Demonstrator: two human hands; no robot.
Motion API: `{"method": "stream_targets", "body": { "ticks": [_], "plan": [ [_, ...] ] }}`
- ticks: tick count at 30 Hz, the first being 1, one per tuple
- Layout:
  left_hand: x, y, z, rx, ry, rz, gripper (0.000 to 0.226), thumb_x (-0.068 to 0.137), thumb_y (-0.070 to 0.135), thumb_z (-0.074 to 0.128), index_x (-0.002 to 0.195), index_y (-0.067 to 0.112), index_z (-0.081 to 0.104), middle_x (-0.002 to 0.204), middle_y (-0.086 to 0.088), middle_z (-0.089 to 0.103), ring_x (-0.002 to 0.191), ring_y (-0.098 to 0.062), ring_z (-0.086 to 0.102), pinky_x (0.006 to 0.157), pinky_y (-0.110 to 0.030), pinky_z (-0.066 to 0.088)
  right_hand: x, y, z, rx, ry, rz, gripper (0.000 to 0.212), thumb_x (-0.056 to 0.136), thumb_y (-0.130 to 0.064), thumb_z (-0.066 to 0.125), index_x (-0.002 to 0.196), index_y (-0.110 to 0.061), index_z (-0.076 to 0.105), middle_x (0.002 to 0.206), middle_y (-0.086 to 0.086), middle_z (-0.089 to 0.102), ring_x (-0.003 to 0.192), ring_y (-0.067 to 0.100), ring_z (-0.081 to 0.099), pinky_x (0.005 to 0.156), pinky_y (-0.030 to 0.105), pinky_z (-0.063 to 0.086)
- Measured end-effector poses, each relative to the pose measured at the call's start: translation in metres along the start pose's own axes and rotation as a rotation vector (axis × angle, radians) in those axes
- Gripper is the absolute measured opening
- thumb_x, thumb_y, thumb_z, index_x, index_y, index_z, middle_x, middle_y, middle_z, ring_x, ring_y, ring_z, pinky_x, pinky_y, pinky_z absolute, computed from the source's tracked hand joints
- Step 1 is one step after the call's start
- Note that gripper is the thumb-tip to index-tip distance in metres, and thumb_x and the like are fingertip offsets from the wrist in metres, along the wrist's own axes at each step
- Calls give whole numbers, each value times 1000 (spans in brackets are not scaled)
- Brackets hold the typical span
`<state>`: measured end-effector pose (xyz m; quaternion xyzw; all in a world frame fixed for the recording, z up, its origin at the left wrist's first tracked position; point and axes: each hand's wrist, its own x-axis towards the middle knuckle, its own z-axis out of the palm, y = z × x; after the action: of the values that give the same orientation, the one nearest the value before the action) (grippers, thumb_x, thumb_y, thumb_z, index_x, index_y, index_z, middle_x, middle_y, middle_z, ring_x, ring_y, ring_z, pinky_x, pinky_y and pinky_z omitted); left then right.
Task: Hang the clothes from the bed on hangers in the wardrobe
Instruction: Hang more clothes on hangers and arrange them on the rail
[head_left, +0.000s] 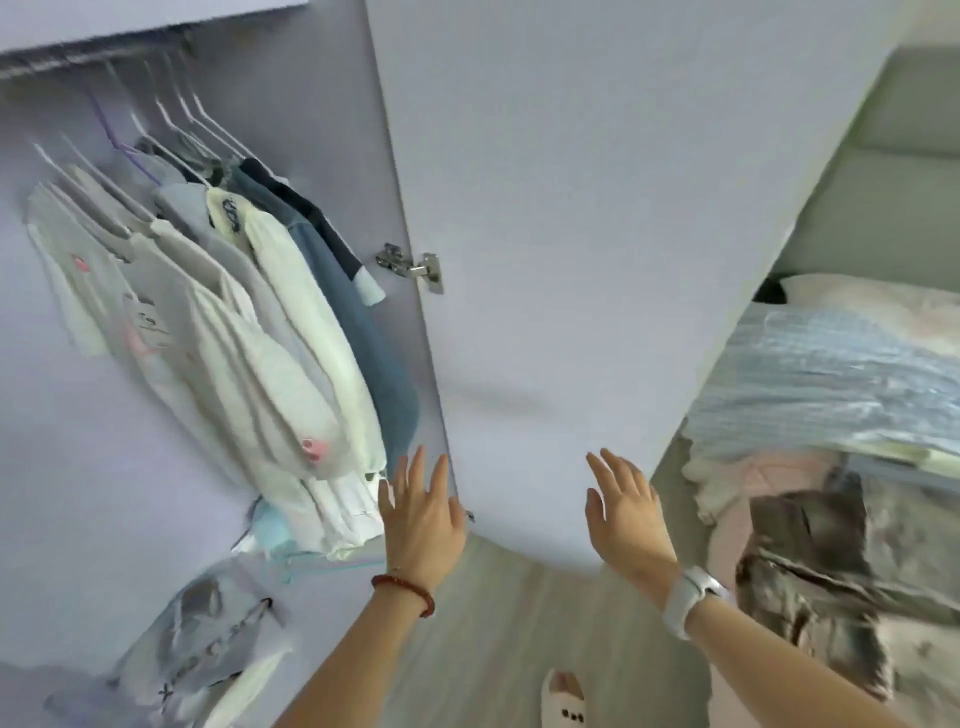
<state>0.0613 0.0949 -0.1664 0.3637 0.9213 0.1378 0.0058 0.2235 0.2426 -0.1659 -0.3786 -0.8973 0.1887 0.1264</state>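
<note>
A bedroom with pale grey flooring (498, 623) holds a lilac wardrobe (78, 467), its door (571, 260) swung open between the hanging space and the bed (831, 374). White, grey and blue garments (270, 332) hang on hangers (176, 109) from the rail (78, 62). On the bed, at the right, lie crumpled grey clothes (810, 561). The left hand (421, 525) and the right hand (628, 514) are both raised with fingers straight and spread, holding nothing, near the door's lower edge; whether they touch it is unclear.
</note>
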Motion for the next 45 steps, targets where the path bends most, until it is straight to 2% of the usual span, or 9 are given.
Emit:
{"method": "stream_targets", "body": {
  "ticks": [4,17,27,30,33,38,41,43,45],
  "plan": [
    [-31,74,53,22,-206,245,51,94,28,36,143,21,25,153,-1,17,141,-16,11,113,-43,11,-84,80,-22,-29,51,286,45,92,-16,44,137,-11,39,144,8,37,134,25,28,110,37,21],
    [-260,369,148,40,-618,1176,50,90,18,45,139,13,36,146,-9,32,132,-24,30,107,-36,24,-451,248,-67,77,321,1264,41,90,-10,45,131,-4,45,135,16,46,125,32,40,104,40,31],
    [-520,502,238,296,-1046,1570,50,93,20,39,141,18,30,145,-9,30,131,-26,30,107,-37,28,-702,367,-61,256,555,1862,39,89,-8,43,127,-1,46,128,21,49,119,37,42,102,43,32],
    [-563,520,267,429,-1070,1669,55,94,28,39,145,24,21,155,-5,12,141,-24,11,114,-41,15,-757,408,-61,275,611,1947,38,87,-8,41,124,-2,45,128,22,47,118,37,41,99,45,34],
    [-585,527,297,602,-1045,1795,59,94,35,36,147,29,11,157,-2,-4,143,-24,-7,115,-48,4,-806,443,-55,226,587,2050,51,88,-6,40,137,1,28,144,22,31,132,35,28,109,45,25],
    [-589,521,326,747,-1053,1838,63,92,39,38,146,34,7,156,1,-7,142,-20,-13,114,-43,0,-857,477,-43,214,481,2107,54,89,-11,37,141,-5,23,149,15,23,138,30,19,110,52,16],
    [-591,523,326,604,-1018,1833,55,91,34,42,144,29,24,154,-3,14,142,-23,7,113,-41,10,-862,482,-38,88,521,2101,38,90,-16,43,125,-4,43,129,20,46,123,34,37,103,50,26],
    [-596,533,319,318,-955,1817,47,85,23,50,131,16,47,137,-14,42,128,-32,36,103,-44,28,-861,476,-34,18,610,2115,30,90,-19,46,115,-3,50,119,20,52,116,35,43,98,47,30],
    [-608,549,316,93,-869,1843,45,79,13,59,124,9,54,124,-17,51,116,-36,48,94,-46,37,-860,467,-30,-32,682,2135,27,92,-20,47,109,0,52,112,22,55,110,36,46,95,45,28]
  ]
}}
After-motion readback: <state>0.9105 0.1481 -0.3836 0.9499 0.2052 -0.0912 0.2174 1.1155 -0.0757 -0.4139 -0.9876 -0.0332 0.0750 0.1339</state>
